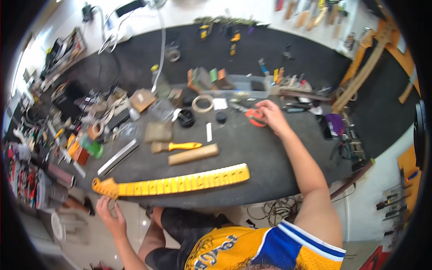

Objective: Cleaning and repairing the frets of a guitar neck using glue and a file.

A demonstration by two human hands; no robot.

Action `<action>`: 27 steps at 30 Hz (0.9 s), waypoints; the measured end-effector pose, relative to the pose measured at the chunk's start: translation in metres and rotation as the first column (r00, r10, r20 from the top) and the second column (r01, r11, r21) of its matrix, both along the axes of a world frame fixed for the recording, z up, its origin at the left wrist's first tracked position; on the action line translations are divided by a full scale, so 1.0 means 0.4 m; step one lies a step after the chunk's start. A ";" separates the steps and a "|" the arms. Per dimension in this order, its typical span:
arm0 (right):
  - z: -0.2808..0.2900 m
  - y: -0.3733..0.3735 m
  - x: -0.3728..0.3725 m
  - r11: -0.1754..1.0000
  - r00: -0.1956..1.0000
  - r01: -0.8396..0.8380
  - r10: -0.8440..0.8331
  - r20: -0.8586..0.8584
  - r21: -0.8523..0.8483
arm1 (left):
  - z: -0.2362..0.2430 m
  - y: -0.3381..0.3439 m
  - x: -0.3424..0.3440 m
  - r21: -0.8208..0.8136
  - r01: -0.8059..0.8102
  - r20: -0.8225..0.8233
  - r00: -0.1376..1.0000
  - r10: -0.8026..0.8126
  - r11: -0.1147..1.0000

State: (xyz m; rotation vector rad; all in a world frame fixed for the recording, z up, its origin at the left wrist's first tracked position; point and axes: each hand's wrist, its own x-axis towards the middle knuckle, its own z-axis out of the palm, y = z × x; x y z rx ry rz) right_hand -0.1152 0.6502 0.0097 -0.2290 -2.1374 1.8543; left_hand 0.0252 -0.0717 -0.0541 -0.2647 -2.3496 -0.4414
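A yellow guitar neck [180, 182] with a row of frets lies along the near edge of the dark workbench, its headstock at the left. Just below that headstock is my left hand [112, 217], fingers apart and holding nothing; whether a fingertip touches the wood I cannot tell. My right hand [271, 113] reaches across to the far middle of the bench. Its fingers are closed on the red handles of a pair of scissors [255, 118], whose grey blades point to the left. Slight blur softens the scissors.
Behind the neck lie a wooden block [193, 154], a yellow-handled brush [183, 146] and a metal bar [118, 157]. Farther back are a tape roll [202, 104], a black round container [186, 118] and a clear plastic tray [245, 85]. Clutter crowds the left side.
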 end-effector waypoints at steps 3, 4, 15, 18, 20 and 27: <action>-0.056 0.010 0.027 0.969 0.999 0.019 -0.028 0.033 0.247 | -0.131 -0.099 0.059 0.068 -0.142 -0.024 0.989 0.144 0.988; -0.077 0.008 0.014 0.969 0.999 0.018 -0.029 0.042 0.246 | -0.186 -0.144 0.094 0.111 -0.232 -0.006 0.972 0.234 0.966; -0.100 -0.078 0.032 0.642 0.922 0.304 -0.012 -0.387 0.704 | -0.628 -0.297 0.460 -0.056 -0.657 0.997 -0.077 0.007 0.752; -0.081 -0.101 0.035 0.634 0.944 0.275 -0.036 -0.328 0.723 | -0.646 -0.291 0.424 -0.063 -0.657 0.990 -0.136 -0.036 0.751; -0.072 -0.096 0.040 0.586 0.968 0.244 -0.108 -0.225 0.773 | -0.647 -0.276 0.380 -0.076 -0.634 0.985 -0.168 -0.041 0.770; -0.080 -0.116 0.039 0.632 0.957 0.281 -0.130 -0.259 0.722 | -0.609 -0.279 0.258 -0.173 -0.567 0.969 -0.245 0.036 0.805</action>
